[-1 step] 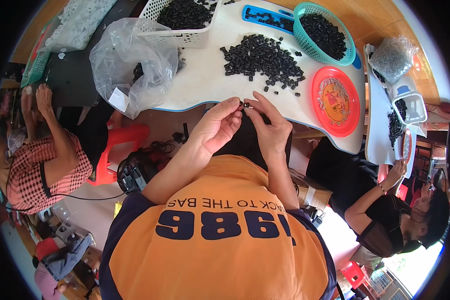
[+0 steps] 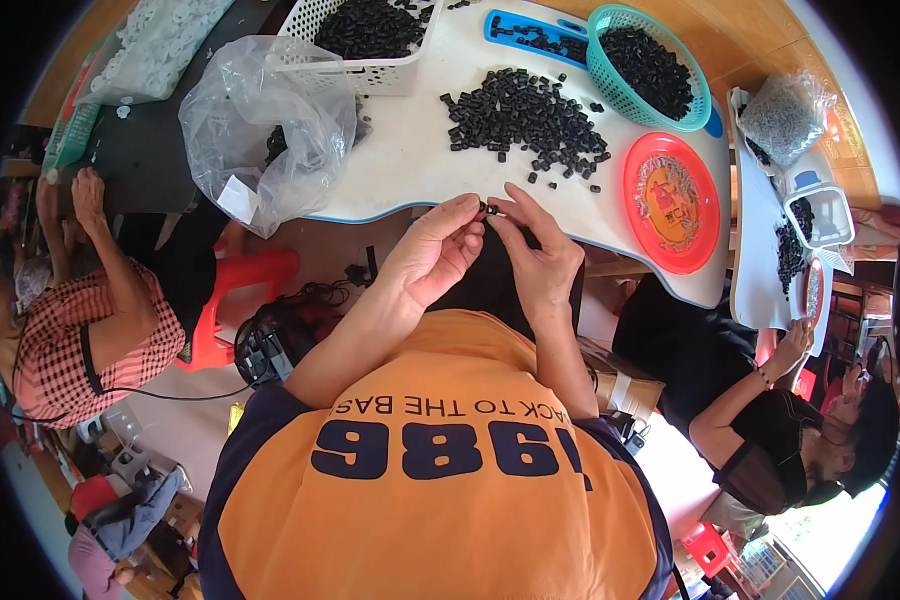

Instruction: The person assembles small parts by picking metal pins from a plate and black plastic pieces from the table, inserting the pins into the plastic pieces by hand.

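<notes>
In front of my chest, just off the table's near edge, my two hands meet at the fingertips. My left hand (image 2: 435, 250) pinches a small black plastic part (image 2: 484, 209) between thumb and forefinger. From the other side my right hand (image 2: 542, 262) pinches at the same spot, its thumb and forefinger around the part's other end; a tiny bright fleck shows there. Whether the right fingers hold a second small piece is too small to tell. Beyond the hands, a loose pile of small black parts (image 2: 515, 115) lies on the white table (image 2: 400, 165).
Right of the pile sits a red plate (image 2: 712, 205) of small silvery pieces. Behind are a teal basket (image 2: 598, 75) and a blue tray (image 2: 498, 38). To the left are a clear plastic bag (image 2: 215, 130) and a white basket (image 2: 390, 78). People work at both sides.
</notes>
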Tool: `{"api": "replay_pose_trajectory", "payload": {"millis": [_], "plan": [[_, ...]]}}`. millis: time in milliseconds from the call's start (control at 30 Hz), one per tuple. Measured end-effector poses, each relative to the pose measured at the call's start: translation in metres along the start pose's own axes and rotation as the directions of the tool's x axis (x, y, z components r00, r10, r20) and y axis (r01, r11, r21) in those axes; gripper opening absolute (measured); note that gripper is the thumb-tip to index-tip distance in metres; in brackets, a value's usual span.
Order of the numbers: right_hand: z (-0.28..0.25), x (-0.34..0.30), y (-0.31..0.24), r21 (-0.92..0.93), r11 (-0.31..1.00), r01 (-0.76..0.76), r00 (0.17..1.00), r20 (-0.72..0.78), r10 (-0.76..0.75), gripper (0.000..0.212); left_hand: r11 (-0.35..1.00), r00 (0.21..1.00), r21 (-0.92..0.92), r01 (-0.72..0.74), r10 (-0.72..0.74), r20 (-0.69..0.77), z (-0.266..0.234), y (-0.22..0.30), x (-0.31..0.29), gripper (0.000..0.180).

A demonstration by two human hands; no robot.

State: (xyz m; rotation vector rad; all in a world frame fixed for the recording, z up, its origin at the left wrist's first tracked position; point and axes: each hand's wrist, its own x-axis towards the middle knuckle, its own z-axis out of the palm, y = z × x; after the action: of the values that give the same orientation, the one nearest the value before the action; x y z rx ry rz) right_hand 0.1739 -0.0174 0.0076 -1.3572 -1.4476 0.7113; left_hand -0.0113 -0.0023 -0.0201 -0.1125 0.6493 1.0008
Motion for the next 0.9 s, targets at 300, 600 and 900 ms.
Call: {"api": "replay_pose_trajectory", "payload": {"millis": [300, 600, 900], "plan": [[0.002, 0.008, 0.0, -0.227, 0.925, 0.305, 0.949, -0.011, -0.316, 0.041, 0.997, 0.998, 0.053, -0.063, 0.063, 0.001, -0.002, -0.004, 0.002, 0.018], [-0.002, 0.001, 0.012, -0.067, 0.997, 0.038, 0.999, -0.019, -0.039, 0.027, 0.987, 0.996, 0.132, -0.091, 0.089, 0.016, -0.011, -0.006, 0.014, 0.022], [0.002, 0.005, 0.018, -0.218, 0.941, 0.258, 0.966, 0.033, -0.257, 0.024, 0.942, 0.986, 0.296, -0.155, 0.165, -0.01, -0.006, -0.001, 0.013, 0.024]]}}
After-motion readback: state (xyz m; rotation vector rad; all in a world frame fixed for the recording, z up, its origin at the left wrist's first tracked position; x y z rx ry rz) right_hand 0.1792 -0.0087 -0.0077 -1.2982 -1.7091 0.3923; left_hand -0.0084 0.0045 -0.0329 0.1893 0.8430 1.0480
